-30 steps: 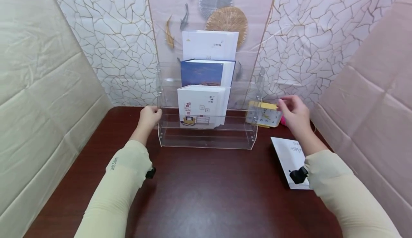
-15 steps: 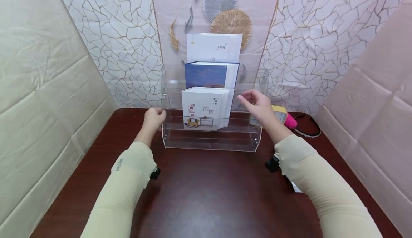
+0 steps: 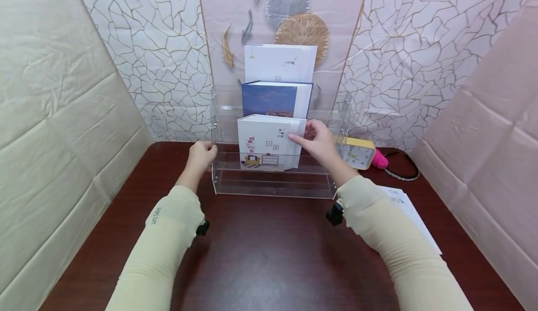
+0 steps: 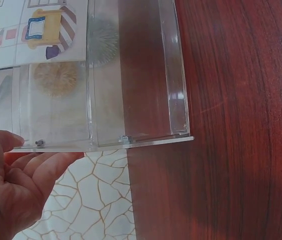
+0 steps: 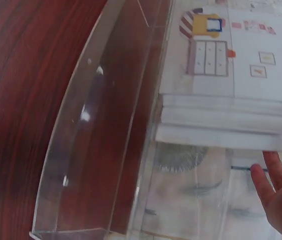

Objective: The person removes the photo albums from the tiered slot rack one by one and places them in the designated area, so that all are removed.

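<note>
I see a dark red table (image 3: 260, 259) with a clear stand (image 3: 273, 188) near its back. At the right, just beside the stand, is a yellow clock (image 3: 358, 156), next to a fluffy pink ball (image 3: 380, 159) and a thin dark loop (image 3: 403, 177). A loose white book (image 3: 404, 202) lies flat on the table, partly hidden from me by the right sleeve (image 3: 391, 231). In the stand, a tall white book (image 3: 269, 63) is at the back and a blue book (image 3: 269, 100) is in the middle. The clear front strip of the stand crosses the low part of the front white book (image 3: 262, 140), so it is a bit in the way.

Half a second ago, the right hand (image 3: 319, 143) was off to the right of the front white book. Now it has come left, right up to the book, and I can see more of the clock. The left hand (image 3: 199, 156) has stayed put, with thumb and fingers pinching the stand's left side.

The front white book leans in the front slot, left of the right hand. The right thumb is in front of its right edge and some fingers reach behind. I can't tell if they squeeze it.
</note>
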{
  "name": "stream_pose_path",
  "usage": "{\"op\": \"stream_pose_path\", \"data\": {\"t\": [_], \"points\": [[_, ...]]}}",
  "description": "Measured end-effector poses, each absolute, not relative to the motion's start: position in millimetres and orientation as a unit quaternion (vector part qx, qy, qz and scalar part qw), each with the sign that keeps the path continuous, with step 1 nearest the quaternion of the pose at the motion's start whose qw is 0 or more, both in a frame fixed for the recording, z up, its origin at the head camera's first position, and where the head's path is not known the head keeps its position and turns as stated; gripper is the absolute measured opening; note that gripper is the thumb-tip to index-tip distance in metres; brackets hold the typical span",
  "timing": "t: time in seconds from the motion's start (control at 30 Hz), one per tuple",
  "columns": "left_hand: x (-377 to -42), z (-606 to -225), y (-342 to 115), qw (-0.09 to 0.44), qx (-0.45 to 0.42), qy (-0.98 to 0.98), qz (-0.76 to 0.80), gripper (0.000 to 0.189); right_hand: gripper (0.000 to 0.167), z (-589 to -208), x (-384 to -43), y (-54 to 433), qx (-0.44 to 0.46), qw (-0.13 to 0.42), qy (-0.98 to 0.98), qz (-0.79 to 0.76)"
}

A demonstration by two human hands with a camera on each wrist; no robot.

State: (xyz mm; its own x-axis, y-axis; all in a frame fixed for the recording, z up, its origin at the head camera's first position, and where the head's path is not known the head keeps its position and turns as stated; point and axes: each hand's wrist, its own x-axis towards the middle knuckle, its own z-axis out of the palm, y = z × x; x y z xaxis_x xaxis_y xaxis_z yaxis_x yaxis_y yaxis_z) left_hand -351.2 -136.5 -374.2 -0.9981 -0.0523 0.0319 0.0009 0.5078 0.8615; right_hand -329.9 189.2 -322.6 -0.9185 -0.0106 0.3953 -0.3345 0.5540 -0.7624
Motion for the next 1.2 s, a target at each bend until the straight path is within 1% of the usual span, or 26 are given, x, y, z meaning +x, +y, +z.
{"op": "stream_pose_path", "data": {"t": [0.1,0.23,0.3,0.53,0.63,0.83,1.0,1.2], "points": [[-351,-374,-137,0.029,0.012,-0.871,-0.491,0.041,0.049,-328,-329,184,0.099,0.173,-0.86,0.469],[-351,-374,-138,0.031,0.014,-0.873,-0.486,0.04,0.06,-336,-328,177,0.097,0.147,-0.863,0.474],[-351,-374,-138,0.03,0.014,-0.874,-0.485,0.04,0.063,-340,-329,175,0.094,0.14,-0.869,0.465],[-352,-373,-139,0.028,0.016,-0.872,-0.489,0.04,0.053,-349,-332,170,0.076,0.151,-0.882,0.439],[-351,-373,-140,0.028,0.016,-0.873,-0.487,0.04,0.052,-351,-332,169,0.079,0.154,-0.877,0.449],[-350,-375,-140,0.024,0.014,-0.873,-0.486,0.04,0.052,-354,-330,165,0.092,0.169,-0.864,0.466],[-350,-375,-139,0.032,0.009,-0.874,-0.485,0.039,0.053,-355,-331,162,0.106,0.189,-0.854,0.473],[-352,-374,-138,0.033,0.011,-0.872,-0.488,0.038,0.057,-347,-334,156,0.129,0.216,-0.859,0.446]]}}
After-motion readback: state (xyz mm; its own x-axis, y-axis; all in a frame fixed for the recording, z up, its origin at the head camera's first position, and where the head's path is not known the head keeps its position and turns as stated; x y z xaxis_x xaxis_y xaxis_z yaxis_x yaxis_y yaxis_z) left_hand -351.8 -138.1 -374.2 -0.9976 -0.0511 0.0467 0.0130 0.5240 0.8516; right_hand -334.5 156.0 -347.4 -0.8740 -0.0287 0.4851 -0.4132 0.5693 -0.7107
